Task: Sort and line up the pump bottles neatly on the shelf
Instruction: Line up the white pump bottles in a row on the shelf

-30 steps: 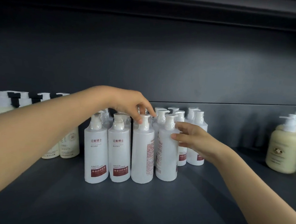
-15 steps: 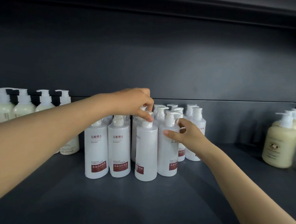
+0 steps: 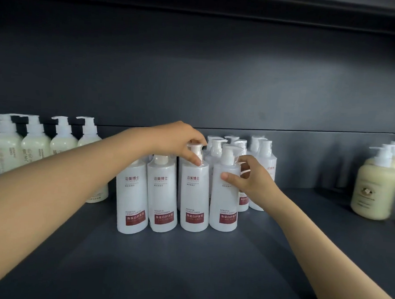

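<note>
The pump of a white keratin conditioner bottle [image 3: 195,201] is pinched from above by the left hand [image 3: 181,141]. Its thumb and fingertips are closed round the pump head, and the bottle stands upright on the dark shelf [image 3: 185,274] directly beneath that hand. Just to the right of it, touching or very nearly so, a second conditioner bottle [image 3: 223,208] is gripped by the right hand [image 3: 253,178]. The thumb is laid across the bottle's front shoulder and the fingers are curled round its far side, so the bottle lies just left of the palm. Both labels are turned forward.

Below the left wrist and forearm, two more conditioner bottles [image 3: 163,193] are stood in the same front row with labels forward, so that four are set side by side. Behind both hands a cluster of further white pump bottles [image 3: 263,157] is seen, partly hidden by the right hand; their number cannot be told with certainty. Beyond the left forearm, well out from the left hand, a row of pale green pump bottles [image 3: 35,145] is lined up against the back panel [image 3: 195,80]. Well to the right of the right hand, cream-coloured pump bottles [image 3: 376,193] are stood, their outlines blurred.
</note>
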`<action>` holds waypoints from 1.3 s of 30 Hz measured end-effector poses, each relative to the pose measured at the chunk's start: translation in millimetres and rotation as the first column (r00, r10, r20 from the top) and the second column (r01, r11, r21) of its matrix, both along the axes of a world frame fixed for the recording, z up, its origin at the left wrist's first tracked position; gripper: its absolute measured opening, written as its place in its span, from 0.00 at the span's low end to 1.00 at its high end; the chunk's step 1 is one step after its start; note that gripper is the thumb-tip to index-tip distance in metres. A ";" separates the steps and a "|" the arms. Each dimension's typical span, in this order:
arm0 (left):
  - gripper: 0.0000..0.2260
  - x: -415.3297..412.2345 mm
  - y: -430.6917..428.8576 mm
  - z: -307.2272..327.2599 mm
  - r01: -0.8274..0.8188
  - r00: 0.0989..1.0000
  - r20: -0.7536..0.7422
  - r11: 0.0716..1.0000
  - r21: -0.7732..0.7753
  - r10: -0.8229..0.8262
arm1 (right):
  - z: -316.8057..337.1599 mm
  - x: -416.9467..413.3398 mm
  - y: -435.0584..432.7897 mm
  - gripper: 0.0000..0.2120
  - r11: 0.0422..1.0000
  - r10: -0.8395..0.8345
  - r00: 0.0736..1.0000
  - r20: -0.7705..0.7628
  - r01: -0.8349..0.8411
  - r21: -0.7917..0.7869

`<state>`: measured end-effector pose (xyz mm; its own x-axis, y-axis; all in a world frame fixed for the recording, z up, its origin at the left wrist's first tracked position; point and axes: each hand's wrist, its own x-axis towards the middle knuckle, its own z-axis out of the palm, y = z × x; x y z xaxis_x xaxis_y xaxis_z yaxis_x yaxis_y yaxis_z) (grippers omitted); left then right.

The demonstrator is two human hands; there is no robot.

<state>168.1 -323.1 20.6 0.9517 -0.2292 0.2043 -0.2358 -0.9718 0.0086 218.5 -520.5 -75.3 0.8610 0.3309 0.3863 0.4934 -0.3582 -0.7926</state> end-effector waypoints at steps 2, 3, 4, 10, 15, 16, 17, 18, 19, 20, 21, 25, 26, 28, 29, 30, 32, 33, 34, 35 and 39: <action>0.21 0.9 0.7 -2.1 0.000 1.000 0.018 1.000 -0.022 0.001 | 0.6 -1.7 -4.3 0.22 0.996 0.090 0.995 -0.053 -0.088 0.026; 0.20 1.8 0.6 -3.3 -0.002 0.999 0.036 0.999 -0.038 0.004 | 2.3 -3.3 -7.8 0.17 0.989 0.147 0.986 -0.085 -0.144 0.039; 0.18 2.9 0.3 -4.6 -0.004 0.999 0.052 0.999 -0.052 0.006 | 4.2 -4.7 -11.5 0.14 0.981 0.195 0.974 -0.115 -0.191 0.042; 0.17 6.7 -0.4 -9.5 -0.025 0.991 0.128 0.999 -0.048 0.031 | 10.9 -5.6 -12.9 0.13 0.981 0.189 0.979 -0.081 -0.192 -0.028; 0.20 6.0 -1.2 -6.1 -0.060 0.994 0.095 0.998 -0.012 0.061 | 10.8 -2.0 -17.0 0.14 0.971 0.235 0.967 -0.098 -0.239 -0.033; 0.20 5.0 -1.4 -4.7 -0.062 0.995 0.081 0.998 0.000 0.062 | 10.2 -1.5 -18.7 0.15 0.967 0.247 0.963 -0.105 -0.252 -0.034; 0.20 3.7 -1.0 -3.4 -0.063 0.996 0.062 0.998 0.008 0.062 | 7.8 0.2 -20.0 0.17 0.966 0.248 0.963 -0.107 -0.254 -0.046; 0.21 2.1 -0.4 -2.1 -0.064 0.997 0.038 0.998 0.015 0.063 | 4.6 1.6 -19.9 0.19 0.968 0.239 0.965 -0.110 -0.246 -0.055; 0.23 0.2 0.4 -1.7 -0.065 0.998 0.014 0.998 0.024 0.065 | 0.6 4.0 -19.3 0.20 0.972 0.219 0.970 -0.108 -0.227 -0.063; 0.25 -1.7 1.2 -2.1 -0.065 0.998 -0.005 0.997 0.036 0.065 | -2.9 5.9 -18.2 0.19 0.975 0.204 0.973 -0.110 -0.211 -0.063; 0.26 -3.3 1.7 -3.3 -0.062 0.998 -0.017 0.997 0.046 0.062 | -5.8 7.6 -17.2 0.18 0.977 0.196 0.974 -0.114 -0.204 -0.058; 0.28 -7.1 2.3 -11.0 -0.028 1.000 0.012 0.999 0.044 0.028 | -8.5 9.4 -12.7 0.17 0.973 0.220 0.970 -0.105 -0.226 -0.049; 0.28 -8.0 1.9 -11.6 -0.030 0.999 0.023 0.998 0.049 0.029 | -8.3 9.7 -12.1 0.17 0.972 0.224 0.969 -0.101 -0.230 -0.054; 0.28 -9.0 0.8 -11.5 -0.032 0.999 0.041 0.998 0.057 0.030 | -8.9 9.9 -11.5 0.17 0.970 0.228 0.969 -0.096 -0.234 -0.062; 0.28 -9.3 0.5 -11.3 -0.031 0.998 0.048 0.998 0.061 0.028 | -9.8 10.9 -11.0 0.17 0.970 0.230 0.968 -0.103 -0.237 -0.057; 0.27 -9.3 0.5 -10.9 -0.030 0.998 0.053 0.997 0.066 0.027 | -11.0 12.0 -10.5 0.17 0.970 0.233 0.966 -0.111 -0.239 -0.042; 0.26 -8.7 1.0 -10.9 -0.037 0.998 0.056 0.997 0.067 0.033 | -13.9 13.8 -10.6 0.15 0.973 0.229 0.965 -0.126 -0.232 -0.011; 0.26 -8.0 1.6 -11.2 -0.041 0.998 0.055 0.997 0.065 0.037 | -15.4 14.4 -10.9 0.15 0.974 0.223 0.966 -0.131 -0.225 0.001; 0.26 -7.5 2.0 -11.5 -0.044 0.998 0.054 0.997 0.063 0.040 | -16.3 14.6 -11.0 0.15 0.975 0.221 0.966 -0.133 -0.221 0.010; 0.26 -7.1 2.2 -11.9 -0.045 0.998 0.051 0.997 0.061 0.042 | -16.9 14.3 -11.4 0.15 0.975 0.221 0.966 -0.132 -0.221 0.013; 0.27 -6.7 4.0 -14.1 -0.043 0.998 0.042 0.998 0.034 0.042 | -17.4 13.9 -12.8 0.16 0.975 0.220 0.966 -0.137 -0.222 0.003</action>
